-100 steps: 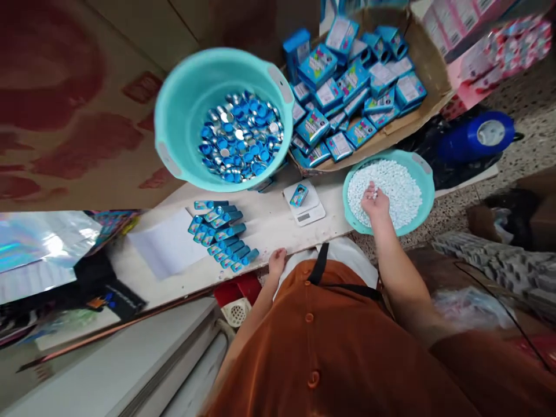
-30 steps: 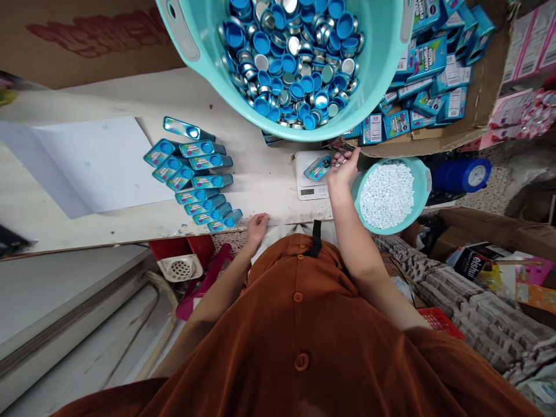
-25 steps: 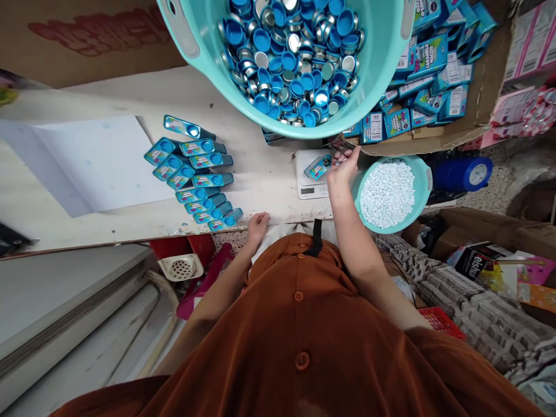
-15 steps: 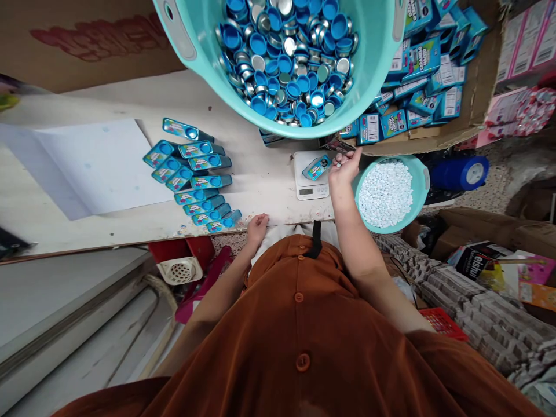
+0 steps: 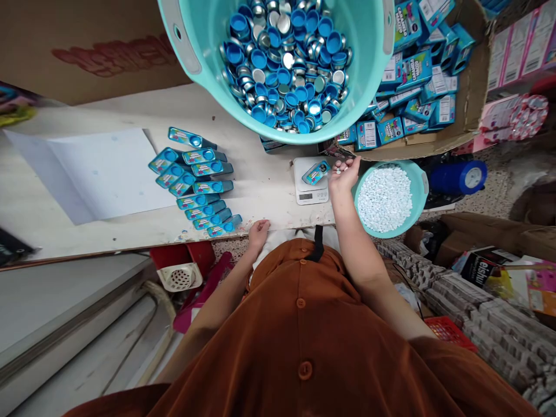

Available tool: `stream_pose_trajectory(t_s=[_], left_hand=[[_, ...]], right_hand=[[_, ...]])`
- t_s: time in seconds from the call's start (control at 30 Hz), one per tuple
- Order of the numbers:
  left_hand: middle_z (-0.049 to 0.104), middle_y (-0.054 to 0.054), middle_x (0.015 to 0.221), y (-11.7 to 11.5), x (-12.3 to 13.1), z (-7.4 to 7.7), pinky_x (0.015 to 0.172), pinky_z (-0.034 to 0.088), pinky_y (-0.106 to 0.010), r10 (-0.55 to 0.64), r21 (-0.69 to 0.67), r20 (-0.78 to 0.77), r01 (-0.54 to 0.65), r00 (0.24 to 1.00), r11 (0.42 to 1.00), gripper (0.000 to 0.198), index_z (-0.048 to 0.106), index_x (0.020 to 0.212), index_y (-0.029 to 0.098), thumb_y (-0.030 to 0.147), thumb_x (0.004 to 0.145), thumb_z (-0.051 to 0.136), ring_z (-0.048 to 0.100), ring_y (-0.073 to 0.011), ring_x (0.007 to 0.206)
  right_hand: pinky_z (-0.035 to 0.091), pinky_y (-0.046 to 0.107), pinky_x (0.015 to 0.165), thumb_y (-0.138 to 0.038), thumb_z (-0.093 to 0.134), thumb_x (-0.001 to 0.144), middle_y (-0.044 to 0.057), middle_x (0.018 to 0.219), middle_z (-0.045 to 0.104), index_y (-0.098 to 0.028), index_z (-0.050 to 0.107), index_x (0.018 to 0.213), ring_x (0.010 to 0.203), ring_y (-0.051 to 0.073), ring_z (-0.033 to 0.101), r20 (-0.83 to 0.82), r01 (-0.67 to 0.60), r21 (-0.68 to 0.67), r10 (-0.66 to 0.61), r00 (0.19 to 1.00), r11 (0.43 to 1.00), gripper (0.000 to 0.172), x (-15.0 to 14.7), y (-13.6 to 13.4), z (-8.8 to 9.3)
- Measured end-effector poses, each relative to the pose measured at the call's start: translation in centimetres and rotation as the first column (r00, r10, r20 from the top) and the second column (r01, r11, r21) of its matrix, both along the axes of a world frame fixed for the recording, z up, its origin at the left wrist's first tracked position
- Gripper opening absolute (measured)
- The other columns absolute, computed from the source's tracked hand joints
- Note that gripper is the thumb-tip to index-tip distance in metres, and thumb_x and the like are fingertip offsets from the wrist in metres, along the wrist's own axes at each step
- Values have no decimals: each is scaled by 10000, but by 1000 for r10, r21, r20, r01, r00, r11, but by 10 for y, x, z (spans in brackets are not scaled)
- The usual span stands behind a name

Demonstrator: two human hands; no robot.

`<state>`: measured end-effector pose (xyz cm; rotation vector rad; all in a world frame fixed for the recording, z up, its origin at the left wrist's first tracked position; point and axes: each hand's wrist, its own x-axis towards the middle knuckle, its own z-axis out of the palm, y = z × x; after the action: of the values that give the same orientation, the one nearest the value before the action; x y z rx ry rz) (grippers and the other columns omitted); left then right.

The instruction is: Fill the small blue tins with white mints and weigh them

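My right hand (image 5: 344,176) is palm up, its fingers curled around a few small white candies. It is just right of a blue tin (image 5: 316,172), which sits tilted on a white kitchen scale (image 5: 311,196). The tin's lid opening looks dark, and its contents are too small to tell. To the right of my wrist stands a small turquoise tub (image 5: 420,200) of white candies (image 5: 384,197). My left hand (image 5: 259,233) rests at the table's front edge with its fingers curled in, and nothing shows in it.
Several blue tins (image 5: 204,186) stand grouped on the white table (image 5: 260,191) at left, beside a folded white sheet (image 5: 108,174). A large turquoise basin (image 5: 269,134) of blue and silver caps is at the back. Right of it, a cardboard box (image 5: 471,110) holds more blue tins.
The view has shifted slightly. My right hand stays beside the tin on the scale, its palm turned a little more upward with the candies showing. The left hand has barely moved.
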<state>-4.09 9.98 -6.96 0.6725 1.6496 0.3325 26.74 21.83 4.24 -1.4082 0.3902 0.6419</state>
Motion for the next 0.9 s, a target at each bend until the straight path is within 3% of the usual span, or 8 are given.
stream_pose_trajectory(t_s=[0.37, 0.53, 0.73, 0.9], left_hand=[[655, -32, 748, -5, -3, -2, 798, 481, -322, 25, 14, -16, -25, 1000, 1000, 268, 627, 809, 166, 377, 656, 685, 609, -155, 725], [659, -33, 749, -6, -2, -1, 799, 482, -327, 39, 20, -9, -39, 999, 999, 271, 631, 814, 166, 379, 657, 689, 609, -160, 730], [653, -36, 760, -3, 1, 2, 799, 483, -321, 80, 11, 3, -80, 997, 997, 228, 618, 805, 163, 344, 676, 665, 611, -156, 737], [653, -39, 767, -2, -1, 2, 806, 483, -325, 76, 14, -5, -76, 997, 997, 240, 619, 806, 166, 362, 676, 667, 613, -162, 753]], right_hand=[[471, 192, 476, -490, 411, 898, -103, 461, 368, -230, 343, 618, 446, 71, 527, -27, -47, 26, 48, 998, 999, 388, -5, 9, -2], [474, 187, 485, -523, 433, 879, -116, 434, 333, -233, 339, 618, 433, 71, 524, 3, -94, 3, 94, 996, 996, 402, -7, 12, -4], [483, 177, 520, -507, 430, 881, -118, 411, 321, -227, 373, 622, 520, 85, 604, 15, -75, 25, 74, 997, 997, 385, -10, 13, -8], [469, 186, 486, -508, 421, 881, -120, 399, 294, -226, 375, 609, 485, 96, 600, 40, -61, -41, 63, 997, 997, 395, -13, 15, -7]])
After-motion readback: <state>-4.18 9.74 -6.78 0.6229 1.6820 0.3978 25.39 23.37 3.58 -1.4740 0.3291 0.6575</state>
